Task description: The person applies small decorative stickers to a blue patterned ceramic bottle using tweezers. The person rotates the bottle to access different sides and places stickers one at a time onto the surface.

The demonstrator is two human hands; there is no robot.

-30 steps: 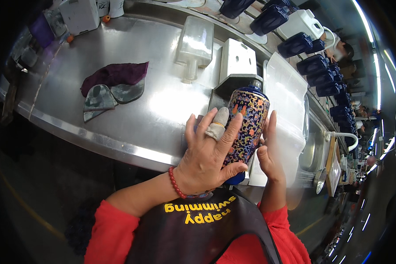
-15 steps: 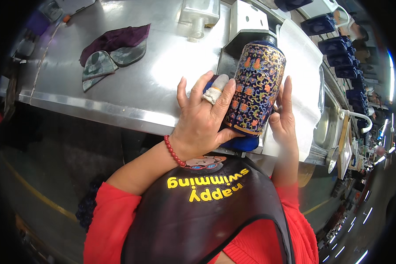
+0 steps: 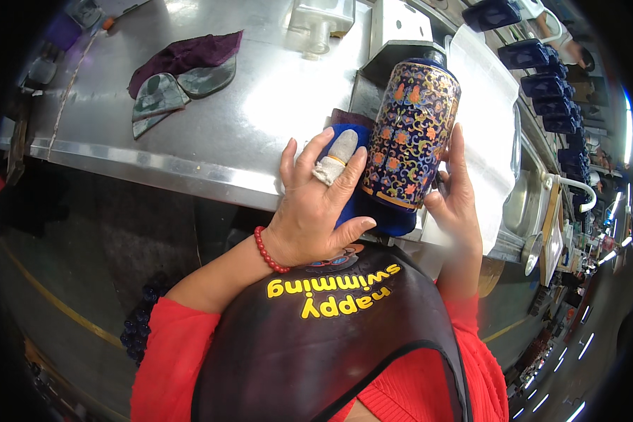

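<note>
A dark blue bottle (image 3: 415, 133) with a dense orange, green and gold floral pattern lies at a slant, its narrow neck pointing away from me. My right hand (image 3: 457, 190) holds its right side, some fingertips hidden behind it. To the left of the bottle, my left hand (image 3: 316, 204) is open with fingers spread and the thumb stretched out. One finger of it wears a grey-white cloth finger cover (image 3: 339, 156). Beneath the bottle and left fingers shows a blue cloth-like pad (image 3: 390, 224), with a dark maroon cloth (image 3: 352, 119) at its far edge.
Green-grey curved pieces (image 3: 158, 105) and a purple cloth (image 3: 183, 60) lie on the steel table (image 3: 260, 105) at left. A clear glass bottle (image 3: 318, 24) lies at the back. White sheeting (image 3: 482, 84) is at right, near a sink (image 3: 517, 207). Several dark blue bottles (image 3: 545, 88) stand beyond.
My left hand has come off the bottle and shifted slightly left and down, its thumb now free. The bottle has turned a little in my right hand, showing its neck more.
</note>
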